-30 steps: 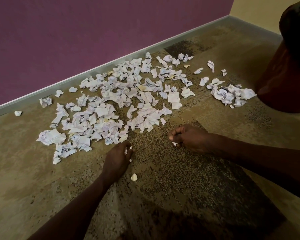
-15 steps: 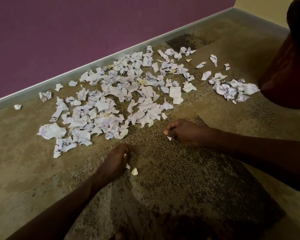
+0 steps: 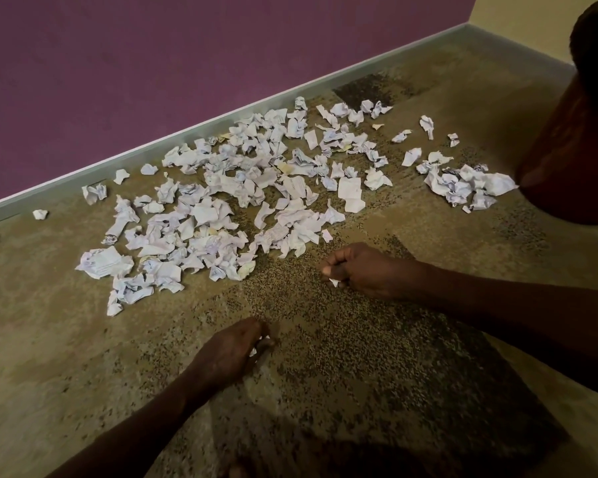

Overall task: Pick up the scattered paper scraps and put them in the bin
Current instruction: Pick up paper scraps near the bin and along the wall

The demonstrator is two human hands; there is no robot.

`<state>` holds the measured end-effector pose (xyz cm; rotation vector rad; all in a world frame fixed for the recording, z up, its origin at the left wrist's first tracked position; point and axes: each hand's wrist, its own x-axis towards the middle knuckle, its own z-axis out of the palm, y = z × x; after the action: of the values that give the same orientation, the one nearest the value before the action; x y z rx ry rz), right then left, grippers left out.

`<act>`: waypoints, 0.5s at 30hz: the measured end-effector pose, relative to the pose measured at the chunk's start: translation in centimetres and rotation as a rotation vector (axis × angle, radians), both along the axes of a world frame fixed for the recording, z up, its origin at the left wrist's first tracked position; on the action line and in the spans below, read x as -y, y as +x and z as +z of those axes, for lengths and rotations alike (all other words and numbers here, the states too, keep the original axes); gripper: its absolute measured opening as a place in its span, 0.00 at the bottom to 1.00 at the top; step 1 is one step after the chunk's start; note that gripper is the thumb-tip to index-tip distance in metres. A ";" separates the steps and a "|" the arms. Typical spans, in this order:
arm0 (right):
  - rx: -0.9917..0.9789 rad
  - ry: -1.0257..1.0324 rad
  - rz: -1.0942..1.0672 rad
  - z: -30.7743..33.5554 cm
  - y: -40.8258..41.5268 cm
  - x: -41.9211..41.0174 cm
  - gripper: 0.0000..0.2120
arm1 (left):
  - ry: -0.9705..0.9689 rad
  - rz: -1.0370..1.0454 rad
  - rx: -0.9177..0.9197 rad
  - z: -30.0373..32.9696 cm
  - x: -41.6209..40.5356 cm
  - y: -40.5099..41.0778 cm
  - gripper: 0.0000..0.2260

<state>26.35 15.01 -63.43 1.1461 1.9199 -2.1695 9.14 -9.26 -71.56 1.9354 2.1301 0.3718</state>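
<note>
Several crumpled white paper scraps (image 3: 221, 215) lie spread over the carpet toward the wall, with a smaller heap (image 3: 463, 186) beside the dark red bin (image 3: 573, 160) at the right edge. My right hand (image 3: 359, 270) rests on the carpet just in front of the big spread, its curled fingers holding a small white scrap (image 3: 334, 282) that pokes out below. My left hand (image 3: 232, 353) is low on the carpet nearer to me, fingers curled around a small scrap that barely shows at its fingertips.
A purple wall (image 3: 152, 81) with a grey skirting board (image 3: 187, 139) runs behind the scraps. A lone scrap (image 3: 39, 214) lies far left by the skirting. The mottled brown carpet (image 3: 359, 357) stretches between my arms.
My left hand moved back toward me and closed over the small loose scrap that lay beside it. My right hand stayed in place, still gripping its scrap.
</note>
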 end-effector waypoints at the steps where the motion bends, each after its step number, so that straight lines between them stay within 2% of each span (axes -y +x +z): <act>1: -0.001 -0.004 -0.005 0.1 0.1 0.0 0.06 | 0.004 0.029 0.001 0.0 -0.1 0.1 0.21; 4: -0.013 -0.005 -0.038 0.5 0.6 -0.4 0.04 | 0.073 0.096 0.027 0.8 -1.7 0.9 0.18; 7: -0.007 0.035 -0.086 1.1 1.5 -1.1 0.03 | 0.118 0.276 0.227 2.7 -5.3 2.1 0.11; 10: -0.019 0.056 -0.168 2.1 2.7 -2.2 0.02 | 0.262 0.432 0.413 5.3 -10.6 4.0 0.12; 15: -0.088 0.031 -0.295 4.1 5.1 -5.6 0.03 | 0.504 0.493 0.461 11.2 -19.0 8.2 0.19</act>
<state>31.43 20.62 -59.32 1.4458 1.9310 -2.3770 17.31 9.79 -60.40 1.2893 2.2904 1.4095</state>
